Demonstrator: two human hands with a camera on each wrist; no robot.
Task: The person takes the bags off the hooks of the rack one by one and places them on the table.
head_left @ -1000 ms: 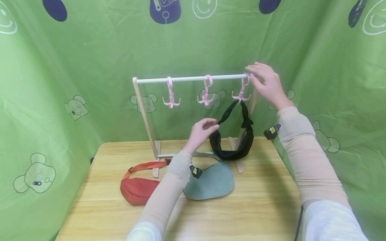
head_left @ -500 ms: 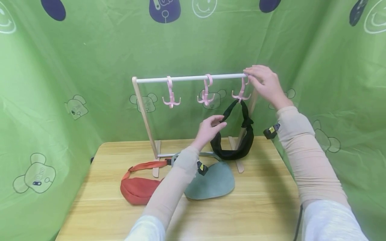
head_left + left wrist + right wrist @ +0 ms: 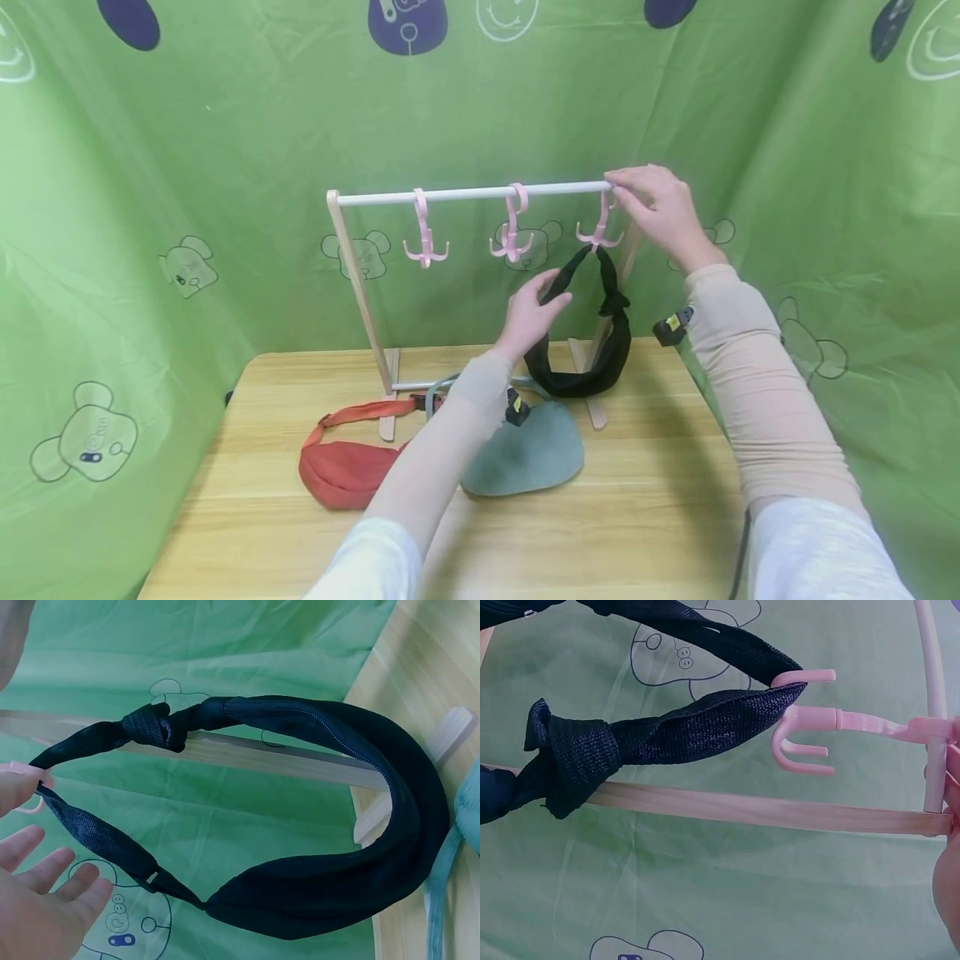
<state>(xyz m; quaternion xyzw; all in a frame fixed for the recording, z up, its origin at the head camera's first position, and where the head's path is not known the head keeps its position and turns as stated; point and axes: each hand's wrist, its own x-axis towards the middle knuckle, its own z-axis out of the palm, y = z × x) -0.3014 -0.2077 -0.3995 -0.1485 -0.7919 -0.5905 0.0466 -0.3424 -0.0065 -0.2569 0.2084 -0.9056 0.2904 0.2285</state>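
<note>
A black sling bag [image 3: 573, 383] with a zip and a knotted strap [image 3: 694, 727] hangs by that strap from the rightmost pink hook [image 3: 814, 718]. Close to the strap's left side is my left hand [image 3: 528, 315], thumb and fingers spread apart. In the left wrist view its fingers [image 3: 82, 889] lie just beside the strap without curling round it. At the right end of the rack's white rail [image 3: 465, 195], my right hand [image 3: 663, 212] grips the rail beside the hook's top, thumb below and fingers above. Only part of that hand shows in the right wrist view.
Two more pink hooks, one at left [image 3: 423, 237] and one in the middle [image 3: 512, 237], hang bare on the rail. A red bag [image 3: 348, 475] and a teal bag [image 3: 536, 454] lie on the wooden table [image 3: 637, 517]. The rack's left post [image 3: 358, 292] leans slightly.
My left hand has moved right and up along the strap, its fingers spreading. The right hand has lowered onto the rail end and taken hold. The black bag hangs almost unmoved.
</note>
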